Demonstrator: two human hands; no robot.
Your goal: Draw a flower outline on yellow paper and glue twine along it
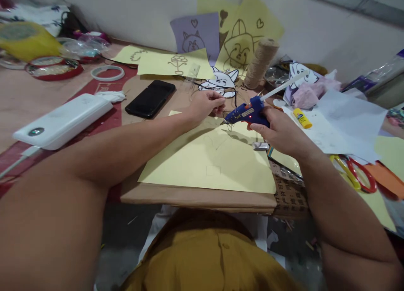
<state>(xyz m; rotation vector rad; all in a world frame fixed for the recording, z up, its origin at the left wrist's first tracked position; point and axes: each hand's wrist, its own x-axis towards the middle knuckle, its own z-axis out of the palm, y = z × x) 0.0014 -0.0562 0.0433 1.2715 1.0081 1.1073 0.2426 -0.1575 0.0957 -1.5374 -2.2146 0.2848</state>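
Observation:
My right hand (280, 124) is wrapped round the handle of a blue hot glue gun (248, 110). A white glue stick (284, 85) juts from the gun's back, and a small red light glows on its side. The gun's nozzle tilts down to the left over a pale yellow sheet of paper (202, 160) with faint pencil lines. Just left of the nozzle, my left hand (206, 105) has its fingertips pinched together; whatever is between them is too small to make out. A thin brown loop of string (230, 126) shows under the nozzle.
Left lie a black phone (150, 99), a white power bank (63, 120) and a tape roll (107, 73). Behind stand a twine spool (261, 63) and cat drawings (221, 81). On the right are a yellow glue tube (302, 118), scissors (362, 175) and an eraser (260, 146).

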